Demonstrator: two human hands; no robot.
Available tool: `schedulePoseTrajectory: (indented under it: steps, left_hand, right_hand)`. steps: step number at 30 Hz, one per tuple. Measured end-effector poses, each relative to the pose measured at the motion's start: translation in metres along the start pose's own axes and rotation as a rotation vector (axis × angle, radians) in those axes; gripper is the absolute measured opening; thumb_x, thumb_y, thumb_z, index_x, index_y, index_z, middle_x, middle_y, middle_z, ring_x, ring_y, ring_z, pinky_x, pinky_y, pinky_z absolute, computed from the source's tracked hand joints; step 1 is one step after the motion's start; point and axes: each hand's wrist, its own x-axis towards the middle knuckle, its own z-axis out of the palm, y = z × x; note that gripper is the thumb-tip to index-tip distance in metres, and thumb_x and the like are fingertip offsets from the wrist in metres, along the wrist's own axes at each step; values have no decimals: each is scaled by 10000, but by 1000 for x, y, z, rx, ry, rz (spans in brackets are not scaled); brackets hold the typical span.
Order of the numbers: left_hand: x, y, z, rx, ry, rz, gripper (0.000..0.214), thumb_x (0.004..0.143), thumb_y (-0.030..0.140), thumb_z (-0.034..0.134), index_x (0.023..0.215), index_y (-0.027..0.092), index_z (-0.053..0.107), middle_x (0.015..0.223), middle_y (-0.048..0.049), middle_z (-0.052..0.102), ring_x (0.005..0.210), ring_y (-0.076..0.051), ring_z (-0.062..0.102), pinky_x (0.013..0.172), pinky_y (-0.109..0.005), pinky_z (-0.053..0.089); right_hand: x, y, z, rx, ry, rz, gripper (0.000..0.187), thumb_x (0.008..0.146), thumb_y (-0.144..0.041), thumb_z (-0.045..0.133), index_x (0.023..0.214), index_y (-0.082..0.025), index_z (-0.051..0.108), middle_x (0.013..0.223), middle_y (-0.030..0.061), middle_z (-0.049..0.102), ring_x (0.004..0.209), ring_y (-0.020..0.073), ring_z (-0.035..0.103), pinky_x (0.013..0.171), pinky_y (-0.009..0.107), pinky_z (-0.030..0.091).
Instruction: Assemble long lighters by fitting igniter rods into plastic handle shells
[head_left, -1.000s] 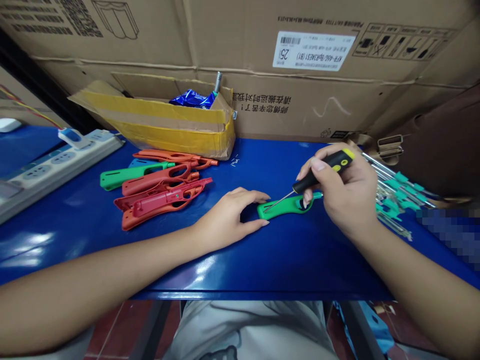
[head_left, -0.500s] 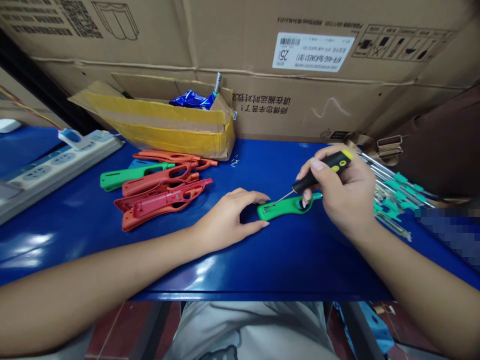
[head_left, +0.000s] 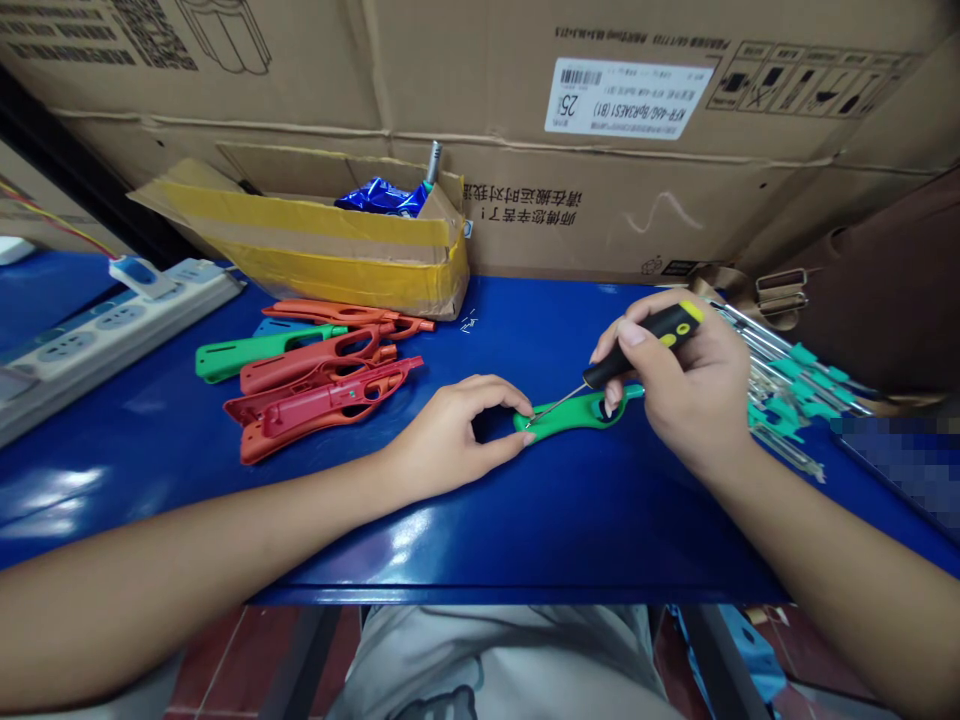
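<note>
I have the slim green plastic casing [head_left: 570,418] lying lengthwise between both hands, its blunt end pinched by the left hand [head_left: 457,435], where the black-and-yellow, steel-shafted screwdriver [head_left: 667,325] gripped in the right hand [head_left: 697,390] slants down.

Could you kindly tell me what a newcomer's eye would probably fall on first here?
Probably the black-and-yellow screwdriver in the right hand, its thin metal shaft slanting down to the near-left end of a slim green plastic casing, beside the fingertips of the left hand. Next, the heap of red, orange, green and blue plastic casings at left on the glossy blue tabletop, before an open cardboard box banded with yellow tape.
</note>
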Motion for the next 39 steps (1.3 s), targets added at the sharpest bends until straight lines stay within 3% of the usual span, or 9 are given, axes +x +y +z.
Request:
schedulePoseTrajectory:
  steps: [4,11,17,24,28,35,39]
  left_hand:
    - [0,1,0,52,-14,-32,275,824,222,768,1087,206,690,1085,-35,751,1014,-208,687,947,-377,524]
    - [1,4,3,75,-11,-39,308,806,195,756,1104,203,674,1090,-29,755,1001,-206,698,941,-361,538]
    - [7,16,5,169,-52,-66,310,753,136,733,1056,164,674,970,-41,736,891,-208,685,832,-335,560]
    - [6,14,9,217,-31,-27,256,757,152,726,1011,148,692,944,-60,697,890,-224,657,833,-363,543]
    - [3,7,10,189,-23,2,265,783,183,725,1046,162,705,970,-58,705,911,-219,653,871,-370,539]
    - [2,2,8,160,-34,25,302,825,227,722,1122,176,699,1009,-57,695,947,-214,651,911,-370,535]
    - [1,1,8,156,-38,30,305,828,234,728,1123,162,696,1026,-67,693,969,-224,650,931,-385,531]
  right_hand:
    - [-1,-5,2,-51,-25,-40,249,873,-437,734,827,-250,577,677,-14,664,384,107,545,341,254,478]
    - [3,-11,5,-165,-137,-104,163,899,-357,705,909,-247,585,736,-16,650,470,107,576,403,236,485]
    - [11,-15,13,-334,-219,-213,254,874,-335,722,1059,-265,563,796,-18,634,525,113,569,459,242,471]
    - [10,-14,17,-453,-200,-371,261,904,-307,681,1127,-256,556,848,-17,629,609,122,629,556,243,518]
    - [7,-12,14,-429,-182,-358,248,914,-308,673,1133,-260,566,833,-16,628,589,123,630,550,249,533]
    - [3,-13,1,-275,-362,-261,509,915,-225,624,1388,-278,446,1036,49,641,717,148,658,590,263,587]
    - [1,-8,0,-373,-253,-342,586,847,-238,729,1376,-313,491,1140,74,625,774,181,658,586,292,593]
